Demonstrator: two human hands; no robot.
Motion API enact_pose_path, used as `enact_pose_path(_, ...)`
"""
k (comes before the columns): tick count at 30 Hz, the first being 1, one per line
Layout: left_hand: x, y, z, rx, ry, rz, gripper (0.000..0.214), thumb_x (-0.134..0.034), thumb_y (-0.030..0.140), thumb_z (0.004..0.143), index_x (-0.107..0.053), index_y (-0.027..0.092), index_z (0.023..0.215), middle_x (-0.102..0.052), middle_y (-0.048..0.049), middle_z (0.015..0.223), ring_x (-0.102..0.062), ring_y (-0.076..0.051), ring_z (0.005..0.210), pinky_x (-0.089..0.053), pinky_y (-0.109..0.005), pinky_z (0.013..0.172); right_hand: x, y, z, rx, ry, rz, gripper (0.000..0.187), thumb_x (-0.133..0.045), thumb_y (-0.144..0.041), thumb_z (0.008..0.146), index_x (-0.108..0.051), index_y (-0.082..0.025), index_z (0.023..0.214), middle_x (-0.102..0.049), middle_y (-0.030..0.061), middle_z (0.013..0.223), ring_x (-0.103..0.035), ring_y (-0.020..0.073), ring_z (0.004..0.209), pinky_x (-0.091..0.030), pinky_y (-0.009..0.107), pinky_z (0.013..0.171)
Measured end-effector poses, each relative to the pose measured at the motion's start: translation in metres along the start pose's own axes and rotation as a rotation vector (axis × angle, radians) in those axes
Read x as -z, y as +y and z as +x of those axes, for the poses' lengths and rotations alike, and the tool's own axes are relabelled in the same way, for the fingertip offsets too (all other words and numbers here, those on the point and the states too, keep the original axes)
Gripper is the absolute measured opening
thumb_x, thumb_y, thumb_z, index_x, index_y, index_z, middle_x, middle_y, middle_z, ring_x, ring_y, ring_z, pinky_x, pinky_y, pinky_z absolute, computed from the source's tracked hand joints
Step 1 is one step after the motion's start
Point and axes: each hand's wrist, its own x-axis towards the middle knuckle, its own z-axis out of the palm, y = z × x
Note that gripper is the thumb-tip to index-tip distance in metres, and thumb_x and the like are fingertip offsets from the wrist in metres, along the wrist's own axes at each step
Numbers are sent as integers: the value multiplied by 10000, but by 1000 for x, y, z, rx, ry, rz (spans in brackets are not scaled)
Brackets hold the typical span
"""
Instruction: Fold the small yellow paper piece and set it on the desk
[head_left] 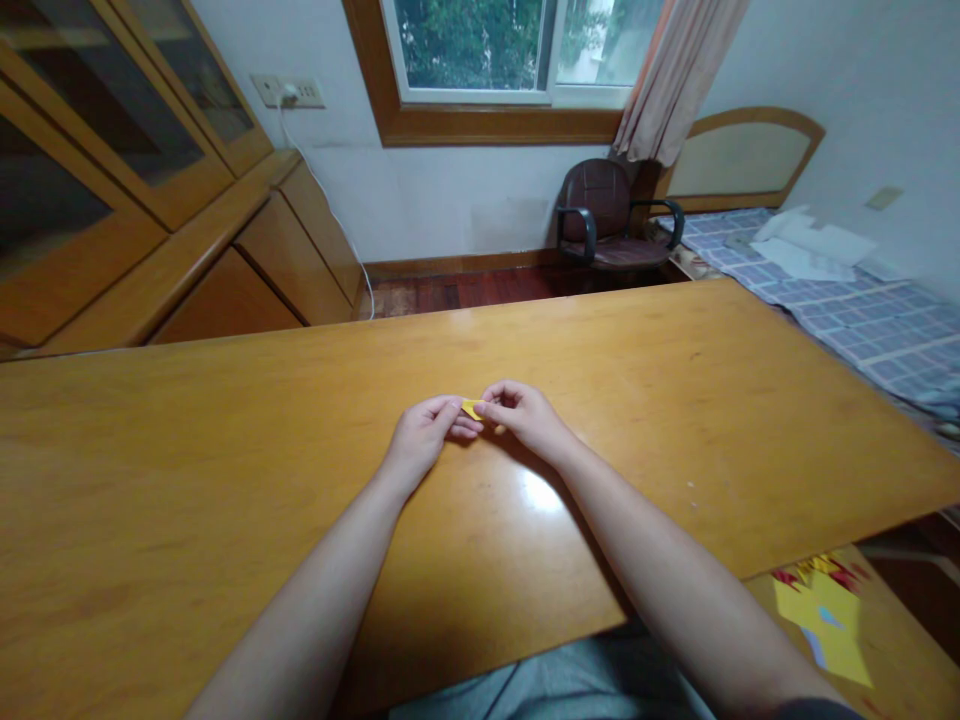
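A bedroom at home: a bed (862,310) with a checked cover, a curtained window (517,50), wooden cabinets (150,200) and a long bench (300,450).

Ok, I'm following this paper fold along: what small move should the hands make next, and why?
Probably press the fold flat against the table. The small yellow paper is pinched between the left hand and right hand, fingertips meeting on it just above the wood. Most of it is hidden, so the fold's state is unclear.
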Motion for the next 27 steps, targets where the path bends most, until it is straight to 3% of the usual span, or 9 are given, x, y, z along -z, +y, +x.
enact_pose_path(5,3,-4,2,21,-43,-61,448,-629,552,807,-677,111,868,-739,-105,737,-698,-193,650,-571,-321,659,1,0,0,-20,-8,37,340,-760,-451,707,-606,-158,782,-598,-33,636,-520,94,572,-388,230,567)
enact_pose_path(11,0,2,-2,-10,3,54,364,-744,480,733,-683,130,811,-722,-61,681,-667,-160,609,-544,-270,614,1,1,0,-19,-46,36,357,-776,-458,701,-612,-156,797,-608,-29,640,-530,95,578,-392,227,563)
enact_pose_path(21,4,-2,1,30,-22,-26,416,-649,537,808,-664,121,810,-726,-80,706,-674,-167,601,-547,-282,602,2,-1,1,-59,-21,110,367,-808,-438,660,-632,-154,812,-623,-30,640,-542,94,576,-401,230,573)
enact_pose_path(27,2,1,-1,17,-18,3,364,-738,485,741,-668,134,805,-701,-45,661,-636,-140,560,-518,-258,570,2,2,2,-55,-22,135,367,-814,-409,664,-645,-152,865,-643,-22,698,-554,90,597,-418,228,583)
